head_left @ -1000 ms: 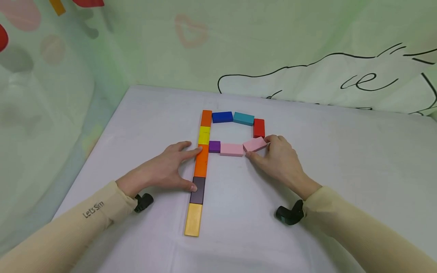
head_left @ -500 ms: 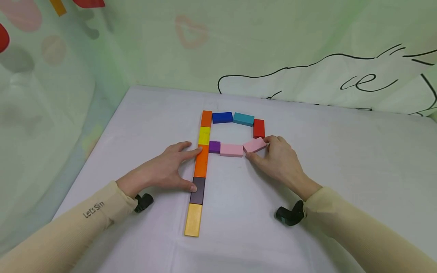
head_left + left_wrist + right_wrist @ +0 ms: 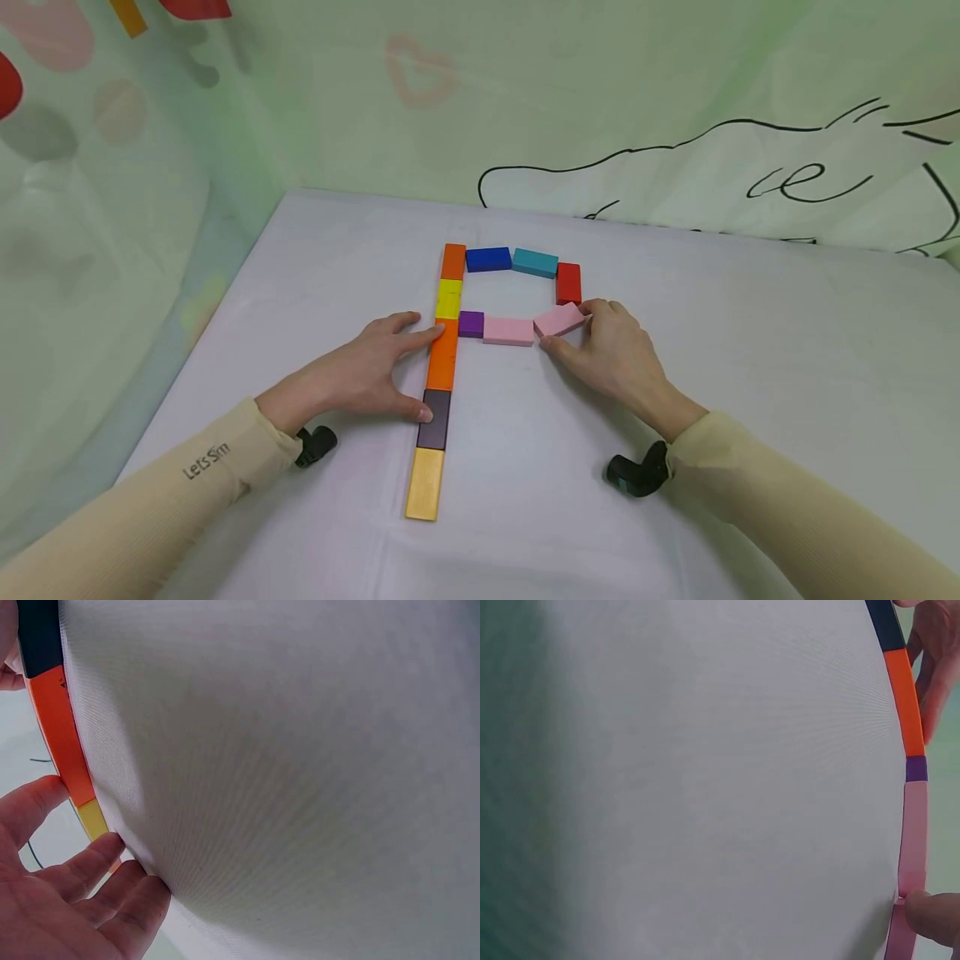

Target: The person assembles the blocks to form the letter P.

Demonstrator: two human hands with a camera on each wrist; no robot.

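In the head view, my right hand (image 3: 615, 354) pinches a tilted pink block (image 3: 559, 319) between thumb and fingers. One end of it meets a straight pink block (image 3: 508, 331); the other lies close to a red block (image 3: 568, 283). My left hand (image 3: 367, 367) is spread, its index fingertip at the long orange block (image 3: 442, 358) and its thumb on the dark purple-grey block (image 3: 433, 419). Beside the orange column sits a small purple block (image 3: 471, 324). In the right wrist view my thumb (image 3: 934, 916) presses near the joint of the two pink blocks.
Above the long orange block are a yellow block (image 3: 448, 298) and a short orange block (image 3: 453, 262); a gold block (image 3: 425, 483) ends the column nearest me. Blue (image 3: 488, 259) and teal (image 3: 536, 262) blocks form the top. All lie on a white cloth-covered table (image 3: 750, 358).
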